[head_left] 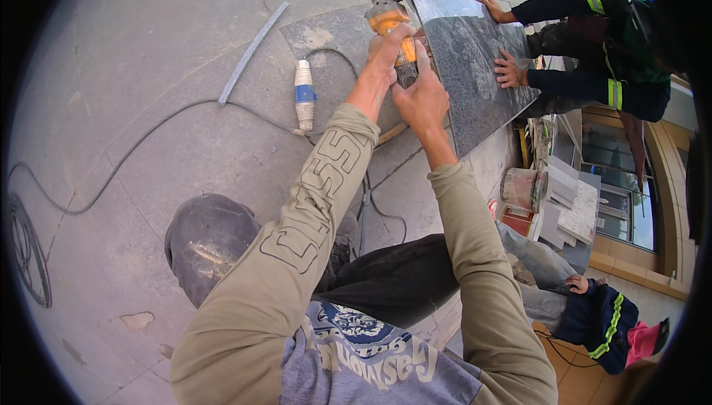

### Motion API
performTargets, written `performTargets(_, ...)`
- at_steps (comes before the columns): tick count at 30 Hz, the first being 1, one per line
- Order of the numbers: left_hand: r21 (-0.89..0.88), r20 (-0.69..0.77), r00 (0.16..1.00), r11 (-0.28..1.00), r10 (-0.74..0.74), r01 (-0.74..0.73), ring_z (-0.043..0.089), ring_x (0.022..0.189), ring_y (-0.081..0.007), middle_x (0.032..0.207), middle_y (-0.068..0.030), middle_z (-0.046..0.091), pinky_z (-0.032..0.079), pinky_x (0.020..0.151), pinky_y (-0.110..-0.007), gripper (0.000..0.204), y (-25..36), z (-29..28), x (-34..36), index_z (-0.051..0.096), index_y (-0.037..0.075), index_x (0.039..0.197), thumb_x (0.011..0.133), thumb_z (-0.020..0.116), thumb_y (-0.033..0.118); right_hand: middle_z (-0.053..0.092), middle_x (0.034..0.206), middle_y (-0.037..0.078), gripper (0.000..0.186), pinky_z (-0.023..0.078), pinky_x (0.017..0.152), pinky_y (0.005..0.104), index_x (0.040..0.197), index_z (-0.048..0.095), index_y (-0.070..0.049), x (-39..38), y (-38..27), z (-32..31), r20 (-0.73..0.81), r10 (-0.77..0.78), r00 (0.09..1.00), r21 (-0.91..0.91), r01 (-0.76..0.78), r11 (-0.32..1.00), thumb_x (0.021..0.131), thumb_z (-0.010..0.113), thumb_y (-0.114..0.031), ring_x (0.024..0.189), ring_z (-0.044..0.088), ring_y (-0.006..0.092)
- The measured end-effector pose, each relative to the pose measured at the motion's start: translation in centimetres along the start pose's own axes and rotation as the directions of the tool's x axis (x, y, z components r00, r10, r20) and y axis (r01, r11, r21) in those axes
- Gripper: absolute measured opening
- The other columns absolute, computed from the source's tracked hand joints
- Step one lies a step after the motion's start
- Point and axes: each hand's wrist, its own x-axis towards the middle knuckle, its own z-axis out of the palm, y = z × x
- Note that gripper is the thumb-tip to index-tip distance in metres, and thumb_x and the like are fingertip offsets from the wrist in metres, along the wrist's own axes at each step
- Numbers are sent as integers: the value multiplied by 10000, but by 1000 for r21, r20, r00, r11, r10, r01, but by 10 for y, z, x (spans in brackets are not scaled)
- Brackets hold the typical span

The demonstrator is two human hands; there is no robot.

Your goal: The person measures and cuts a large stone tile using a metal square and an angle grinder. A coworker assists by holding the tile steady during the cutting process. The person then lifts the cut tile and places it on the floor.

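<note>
Both my hands are closed around an orange and dark grey angle grinder (388, 19), held along the near-left edge of a dark speckled stone slab (475, 64). My left hand (386, 55) grips its body close to the head. Wrapped lower round the handle is my right hand (421, 101). The grinder's thin disc stands against the slab's edge; whether it cuts into the stone I cannot tell. On the slab's far side, a co-worker's two hands (509, 70) press flat on the stone.
A black cable (148, 124) snakes over the grey paving to a white and blue plug connector (304, 95). A narrow stone strip (254, 53) lies at the left. To the right stand a dirty bucket (523, 188), stacked slabs (578, 216) and another person (593, 323).
</note>
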Motion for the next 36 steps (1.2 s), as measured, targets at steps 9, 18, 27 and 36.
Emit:
performTargets(9, 3, -22, 999, 999, -41, 41, 759, 821, -238, 991, -123, 718, 664, 725, -377, 371, 3, -4, 15, 605, -4, 1198, 911, 759, 174, 759, 1083, 244, 893, 574, 888, 588, 1668, 427, -236, 8, -10, 0, -22, 10, 1000, 5, -10, 1000, 880, 819, -387, 1032, 736, 495)
performTargets(18, 25, -52, 998, 999, -25, 26, 751, 826, -227, 983, -118, 711, 659, 709, -377, 354, -1, 2, -4, 635, -21, 1164, 885, 784, 138, 740, 1103, 213, 937, 569, 920, 566, 1683, 403, -249, -5, -3, -6, 11, 15, 1000, -19, -15, 1000, 844, 816, -311, 1048, 729, 474)
performTargets(27, 30, -48, 999, 1000, -5, 7, 748, 767, -221, 966, -105, 714, 659, 699, -369, 343, -3, 6, -22, 639, -31, 1164, 884, 771, 115, 731, 1108, 211, 982, 566, 913, 564, 1697, 381, -264, -14, 11, -3, -13, -61, 998, 38, 62, 997, 827, 834, -306, 1042, 725, 472)
performTargets(36, 46, -44, 999, 999, -11, 13, 770, 824, -235, 978, -104, 727, 680, 753, -376, 367, -14, 2, -27, 644, -14, 1189, 884, 778, 139, 735, 1350, 231, 906, 580, 978, 489, 1671, 432, -191, -26, 9, -10, 3, -17, 1000, 37, 17, 999, 864, 815, -338, 1181, 732, 443)
